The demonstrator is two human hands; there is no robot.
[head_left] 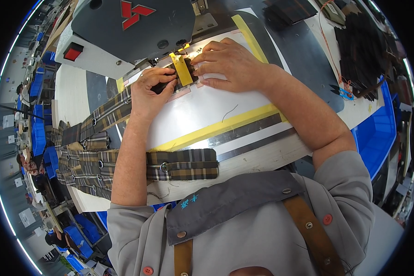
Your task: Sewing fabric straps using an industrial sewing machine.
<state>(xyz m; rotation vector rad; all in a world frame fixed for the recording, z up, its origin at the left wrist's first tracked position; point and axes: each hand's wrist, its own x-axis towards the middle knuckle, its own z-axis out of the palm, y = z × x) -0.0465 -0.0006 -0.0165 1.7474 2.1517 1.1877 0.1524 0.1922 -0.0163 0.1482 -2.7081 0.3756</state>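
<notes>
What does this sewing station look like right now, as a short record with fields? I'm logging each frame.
left hand: pinches the dark end of a plaid strap
right hand: presses flat on the white plate, fingertips at the yellow clamp
machine: grey sewing machine above both hands
nearby: second plaid strap at the table edge; blue bin at right

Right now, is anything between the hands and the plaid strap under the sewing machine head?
Nothing visible. The left hand already grips the plaid strap, and the right hand presses flat beside the yellow guide under the sewing machine head. The needle itself is hidden.
</notes>
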